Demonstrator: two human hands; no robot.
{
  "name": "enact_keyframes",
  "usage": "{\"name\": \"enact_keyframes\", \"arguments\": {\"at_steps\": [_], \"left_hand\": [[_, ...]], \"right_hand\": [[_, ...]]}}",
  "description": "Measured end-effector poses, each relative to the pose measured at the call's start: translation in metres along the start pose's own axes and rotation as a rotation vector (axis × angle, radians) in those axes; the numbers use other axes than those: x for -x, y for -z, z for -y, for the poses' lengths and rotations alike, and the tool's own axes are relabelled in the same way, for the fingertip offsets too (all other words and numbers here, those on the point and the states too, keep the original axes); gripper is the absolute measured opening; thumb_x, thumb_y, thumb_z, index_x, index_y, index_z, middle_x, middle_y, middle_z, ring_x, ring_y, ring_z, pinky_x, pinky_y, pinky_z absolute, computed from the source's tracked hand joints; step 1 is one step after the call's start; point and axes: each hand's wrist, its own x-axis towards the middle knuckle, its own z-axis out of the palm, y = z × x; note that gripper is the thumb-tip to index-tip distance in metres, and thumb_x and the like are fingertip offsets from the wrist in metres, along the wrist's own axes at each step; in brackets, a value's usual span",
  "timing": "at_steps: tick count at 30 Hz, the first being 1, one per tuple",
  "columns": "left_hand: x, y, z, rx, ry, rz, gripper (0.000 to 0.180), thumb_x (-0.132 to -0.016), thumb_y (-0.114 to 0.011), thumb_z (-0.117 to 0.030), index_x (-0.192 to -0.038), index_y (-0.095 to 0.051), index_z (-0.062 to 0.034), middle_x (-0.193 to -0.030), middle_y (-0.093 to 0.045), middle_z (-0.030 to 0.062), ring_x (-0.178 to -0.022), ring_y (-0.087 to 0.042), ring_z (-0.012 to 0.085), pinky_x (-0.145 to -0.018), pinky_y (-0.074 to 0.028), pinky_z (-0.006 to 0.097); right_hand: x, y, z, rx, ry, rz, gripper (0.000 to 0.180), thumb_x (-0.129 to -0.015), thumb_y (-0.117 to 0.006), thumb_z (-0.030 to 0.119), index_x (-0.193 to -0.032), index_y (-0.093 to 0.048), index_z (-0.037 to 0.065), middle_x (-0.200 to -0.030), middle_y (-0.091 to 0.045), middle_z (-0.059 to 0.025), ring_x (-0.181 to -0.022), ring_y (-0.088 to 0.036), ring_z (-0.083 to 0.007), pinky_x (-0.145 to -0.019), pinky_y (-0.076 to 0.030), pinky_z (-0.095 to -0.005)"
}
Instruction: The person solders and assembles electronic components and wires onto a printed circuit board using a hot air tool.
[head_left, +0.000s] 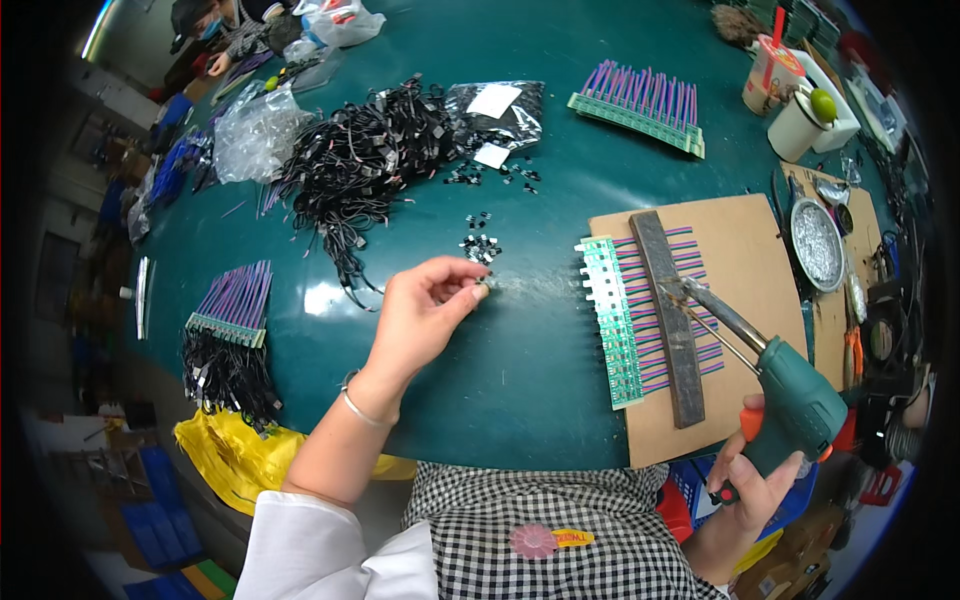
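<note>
My left hand [425, 310] is closed in a pinch over the table, thumb and forefinger together on a small dark part mostly hidden by the fingertips. Just beyond them lies a little pile of small black-and-silver parts [481, 248]. My right hand [750, 490] is wrapped round the handle of a green soldering gun [800, 400] with an orange trigger. Its tip reaches over a dark metal bar [668, 320]. That bar lies across rows of purple-and-green wires joined to a green circuit board strip [612, 325], on a sheet of brown cardboard [745, 240].
Bundled black cables [365, 150] and a bag of black parts [515, 110] lie farther back. Wired board strips rest at far right [640, 125] and left [228, 330]. A round metal dish [818, 245] stands right of the cardboard. Another person [235, 35] sits at far left.
</note>
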Motion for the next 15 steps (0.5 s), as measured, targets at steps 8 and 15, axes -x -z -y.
{"name": "enact_keyframes", "arguments": {"at_steps": [8, 15], "left_hand": [[0.049, -0.048, -0.029, 0.747, 0.052, 0.286, 0.010, -0.073, -0.067, 0.008, -0.081, -0.063, 0.0048, -0.088, -0.063, 0.0160, -0.074, -0.064, 0.0205, -0.069, -0.054, 0.029], [0.066, -0.075, -0.040, 0.342, -0.381, 0.302, 0.017, -0.064, -0.075, 0.003, -0.078, -0.070, -0.0060, -0.084, -0.057, 0.0060, -0.074, -0.058, 0.0156, -0.063, -0.050, 0.027]], "right_hand": [[-0.002, -0.036, 0.002, -0.212, -0.123, 0.052, 0.063, -0.068, -0.066, 0.002, -0.121, -0.035, -0.009, -0.117, -0.046, -0.0213, -0.051, -0.055, -0.0178, -0.036, -0.045, -0.0237], [-0.007, -0.046, -0.004, -0.179, -0.221, 0.307, 0.060, -0.073, -0.060, -0.012, -0.126, -0.034, -0.003, -0.120, -0.045, -0.0174, -0.079, -0.062, -0.0213, -0.053, -0.051, -0.0250]]}}
